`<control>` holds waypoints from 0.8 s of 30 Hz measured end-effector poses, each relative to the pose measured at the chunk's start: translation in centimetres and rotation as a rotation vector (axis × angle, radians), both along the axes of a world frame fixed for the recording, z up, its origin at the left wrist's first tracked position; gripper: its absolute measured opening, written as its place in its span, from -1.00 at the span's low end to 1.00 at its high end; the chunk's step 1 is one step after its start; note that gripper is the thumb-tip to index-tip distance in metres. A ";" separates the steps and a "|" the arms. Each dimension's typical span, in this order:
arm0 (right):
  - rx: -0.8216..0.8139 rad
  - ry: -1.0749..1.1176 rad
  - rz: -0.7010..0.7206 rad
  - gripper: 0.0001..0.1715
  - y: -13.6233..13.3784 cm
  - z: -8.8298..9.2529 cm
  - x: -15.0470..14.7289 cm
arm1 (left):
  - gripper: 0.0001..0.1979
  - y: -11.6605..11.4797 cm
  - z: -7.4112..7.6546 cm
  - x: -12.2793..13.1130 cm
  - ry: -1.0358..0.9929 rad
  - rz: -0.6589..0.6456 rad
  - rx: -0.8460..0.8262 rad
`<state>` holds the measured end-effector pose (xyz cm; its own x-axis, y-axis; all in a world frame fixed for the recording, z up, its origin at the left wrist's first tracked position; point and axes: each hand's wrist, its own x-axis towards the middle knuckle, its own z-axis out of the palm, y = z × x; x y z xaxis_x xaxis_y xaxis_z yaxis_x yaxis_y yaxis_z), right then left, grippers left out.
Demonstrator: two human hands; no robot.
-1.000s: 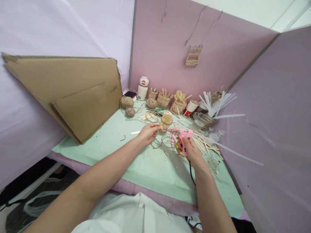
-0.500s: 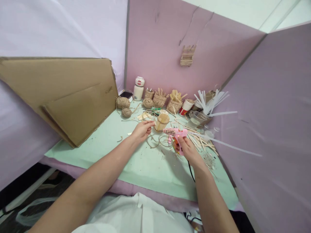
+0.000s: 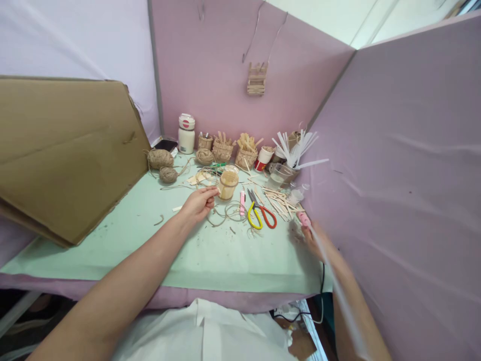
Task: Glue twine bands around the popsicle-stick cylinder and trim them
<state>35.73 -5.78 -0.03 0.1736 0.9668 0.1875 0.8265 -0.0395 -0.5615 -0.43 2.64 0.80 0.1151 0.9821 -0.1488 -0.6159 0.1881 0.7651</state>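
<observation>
My left hand [image 3: 201, 203] is pinched around a small pale piece at its fingertips, just left of a round wooden cup [image 3: 228, 184] that stands upright on the green table [image 3: 143, 255]. At the right edge of the table, my right hand [image 3: 313, 243] is wrapped round the pink glue gun [image 3: 304, 219], with a long clear glue stick trailing from it toward me. Between the hands lie scissors [image 3: 259, 210] with one yellow and one red handle, a pink cutter [image 3: 242, 203] and loops of twine [image 3: 225, 213].
Twine balls [image 3: 160, 159], a white jar [image 3: 186, 134] and holders of sticks [image 3: 246, 156] line the back. Loose wooden sticks [image 3: 280, 201] lie right of the scissors. A large cardboard sheet [image 3: 67, 155] leans at the left.
My right hand has carried the glue gun away from the cup to the table's right side, uncovering the scissors and cutter. My left hand stays beside the cup. The view has turned right.
</observation>
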 end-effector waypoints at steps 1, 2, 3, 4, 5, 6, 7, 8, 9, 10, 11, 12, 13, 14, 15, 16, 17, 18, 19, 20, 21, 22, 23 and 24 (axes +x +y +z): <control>-0.053 -0.087 -0.044 -0.64 -0.1 -0.5 0.4 | -0.89 0.0 -0.1 0.0 -0.026 -0.018 -0.023; -0.112 -0.193 -0.089 -0.63 -0.3 -1.0 0.5 | -0.90 0.0 -0.1 0.0 -0.057 -0.038 -0.057; -0.164 -0.334 -0.123 -0.61 -0.4 -1.4 0.4 | -0.91 0.0 -0.1 0.1 -0.088 -0.058 -0.097; -0.210 -0.457 -0.149 -0.60 -0.6 -1.7 0.2 | -0.92 0.0 -0.1 0.1 -0.114 -0.075 -0.138; -0.249 -0.557 -0.169 -0.59 -0.7 -1.9 -0.1 | -0.91 -0.1 -0.1 0.1 -0.131 -0.089 -0.179; -0.279 -0.616 -0.183 -0.58 -0.8 -2.0 -0.4 | -0.90 -0.1 0.0 0.1 -0.139 -0.099 -0.214; -0.313 -0.647 -0.198 -0.55 -1.0 -2.0 -0.8 | -0.89 -0.2 0.0 0.2 -0.140 -0.105 -0.242; -0.349 -0.659 -0.212 -0.52 -1.1 -1.8 -1.2 | -0.88 -0.2 0.1 0.2 -0.140 -0.110 -0.268; -0.381 -0.661 -0.233 -0.50 -1.2 -1.5 -1.6 | -0.87 -0.3 0.1 0.2 -0.144 -0.115 -0.294; -0.400 -0.660 -0.255 -0.48 -1.3 -1.0 -1.9 | -0.87 -0.3 0.2 0.3 -0.149 -0.120 -0.317; -0.391 -0.665 -0.271 -0.47 -1.3 -0.4 -2.4 | -0.87 -0.4 0.2 0.3 -0.154 -0.125 -0.333; -0.346 -0.671 -0.281 -0.49 -1.3 0.3 -2.9 | -0.87 -0.4 0.2 0.4 -0.162 -0.133 -0.343; -0.262 -0.673 -0.264 -0.53 -1.2 1.0 -3.6 | -0.88 -0.5 0.1 0.4 -0.175 -0.145 -0.348; -0.151 -0.652 -0.223 -0.57 -0.9 1.6 -4.5 | -0.88 -0.5 0.1 0.4 -0.192 -0.163 -0.346; -0.031 -0.591 -0.182 -0.63 -0.6 2.2 -5.6 | -0.89 -0.6 0.0 0.4 -0.210 -0.186 -0.341; 0.084 -0.495 -0.100 -0.68 -0.2 2.7 -6.9 | -0.89 -0.6 -0.1 0.5 -0.226 -0.210 -0.334; 0.172 -0.391 0.043 -0.73 0.4 3.0 -8.4 | -0.90 -0.7 -0.3 0.5 -0.238 -0.232 -0.327; 0.248 -0.290 0.178 -0.76 0.9 3.2 -10.0 | -0.90 -0.7 -0.3 0.5 -0.245 -0.246 -0.321; 0.307 -0.218 0.283 -0.78 1.5 3.2 -11.7 | -0.90 -0.8 -0.4 0.6 -0.246 -0.253 -0.314; 0.356 -0.181 0.356 -0.81 2.2 3.2 -13.4 | -0.89 -0.9 -0.5 0.7 -0.246 -0.254 -0.309; 0.378 -0.163 0.413 -0.82 2.8 3.0 -14.9 | -0.89 -0.9 -0.5 0.7 -0.249 -0.250 -0.304; 0.389 -0.143 0.445 -0.83 3.4 2.7 -16.3 | -0.89 -1.0 -0.4 0.8 -0.255 -0.242 -0.297; 0.389 -0.124 0.470 -0.84 4.0 2.4 -17.6 | -0.89 -1.1 -0.4 0.9 -0.262 -0.232 -0.291; 0.387 -0.108 0.486 -0.84 4.5 2.1 -18.6 | -0.88 -1.1 -0.4 1.0 -0.270 -0.220 -0.285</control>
<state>17.17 -1.27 2.02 -0.3077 0.7890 0.5318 0.7522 0.5440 -0.3719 0.61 1.51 0.42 0.3884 0.8542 -0.3457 -0.7080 0.5167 0.4814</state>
